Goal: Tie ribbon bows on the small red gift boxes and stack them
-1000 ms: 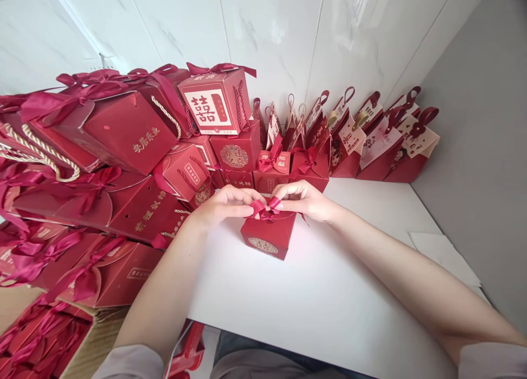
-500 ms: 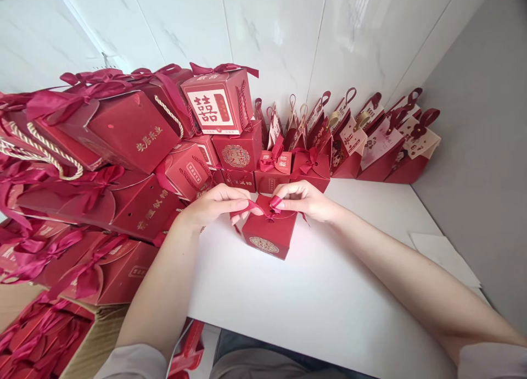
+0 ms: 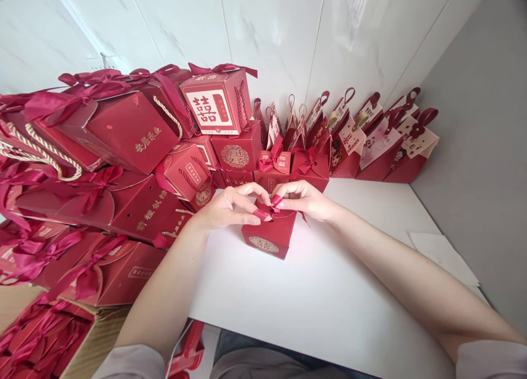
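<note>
A small red gift box [image 3: 265, 239] with a round gold emblem on its front sits on the white table [image 3: 313, 302]. Red ribbon [image 3: 262, 214] lies across its top. My left hand [image 3: 234, 206] is over the box's left side, its thumb and fingers closed on a piece of the ribbon beside the knot. Opposite it, my right hand [image 3: 302, 199] pinches a loop of the same ribbon between thumb and index finger. A loose ribbon end hangs below the right hand. The fingers partly hide the knot and the box's lid.
Stacked red gift boxes [image 3: 132, 129] with bows fill the left side. Small handled bags [image 3: 379, 148] stand along the wall at the back right. A cardboard carton [image 3: 96, 335] holding more boxes is at lower left. White paper [image 3: 442, 252] lies at the table's right edge.
My left hand has moved right, bringing its ribbon piece in close to the knot. My right hand stays nearly in place with its loop. The box has barely moved.
</note>
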`<state>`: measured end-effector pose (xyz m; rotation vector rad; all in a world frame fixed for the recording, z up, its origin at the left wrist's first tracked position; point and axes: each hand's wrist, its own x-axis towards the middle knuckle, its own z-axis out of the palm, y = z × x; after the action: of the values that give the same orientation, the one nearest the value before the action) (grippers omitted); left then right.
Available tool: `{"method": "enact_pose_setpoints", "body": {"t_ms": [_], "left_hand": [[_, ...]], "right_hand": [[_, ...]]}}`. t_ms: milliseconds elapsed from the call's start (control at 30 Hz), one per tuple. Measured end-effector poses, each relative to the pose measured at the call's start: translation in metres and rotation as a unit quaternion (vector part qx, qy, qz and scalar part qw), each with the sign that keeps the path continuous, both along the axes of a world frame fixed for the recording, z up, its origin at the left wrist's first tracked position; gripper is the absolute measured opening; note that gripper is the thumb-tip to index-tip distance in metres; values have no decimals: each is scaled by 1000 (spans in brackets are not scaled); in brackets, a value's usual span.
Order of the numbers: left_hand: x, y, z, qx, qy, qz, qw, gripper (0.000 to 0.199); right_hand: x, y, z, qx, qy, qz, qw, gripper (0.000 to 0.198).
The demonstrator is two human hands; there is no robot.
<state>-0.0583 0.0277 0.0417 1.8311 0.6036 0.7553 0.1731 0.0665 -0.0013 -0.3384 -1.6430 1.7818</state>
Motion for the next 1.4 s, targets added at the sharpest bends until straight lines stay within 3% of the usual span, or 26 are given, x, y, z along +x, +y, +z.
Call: {"method": "enact_pose_setpoints", "body": {"t_ms": [233,433,567,733,900,1100,1400], "left_hand": [[7,3,-4,38,38,-20,998,14],[-1,-2,10,-51,28,34,998,37],[-4,-5,17,-49,118,72,989,47],[2,-7,16,-38,230,75,969,48],[1,-8,15,-68,229,66,969,44],[-4,-3,12,-73,241,43,967,42],[0,-3,12,-106,244,62,962,43]], "right_hand": [[0,2,-1,0,-1,-19,1000,18],[6,5,2,6,-4,10,1000,12],[21,9,21,78,-55,75,993,31],[31,2,46,159,-207,7,965,51],[30,-1,44,203,-254,48,944,37],[35,7,39,175,-251,101,947,35],[31,-8,53,206,-278,88,934,29]]}}
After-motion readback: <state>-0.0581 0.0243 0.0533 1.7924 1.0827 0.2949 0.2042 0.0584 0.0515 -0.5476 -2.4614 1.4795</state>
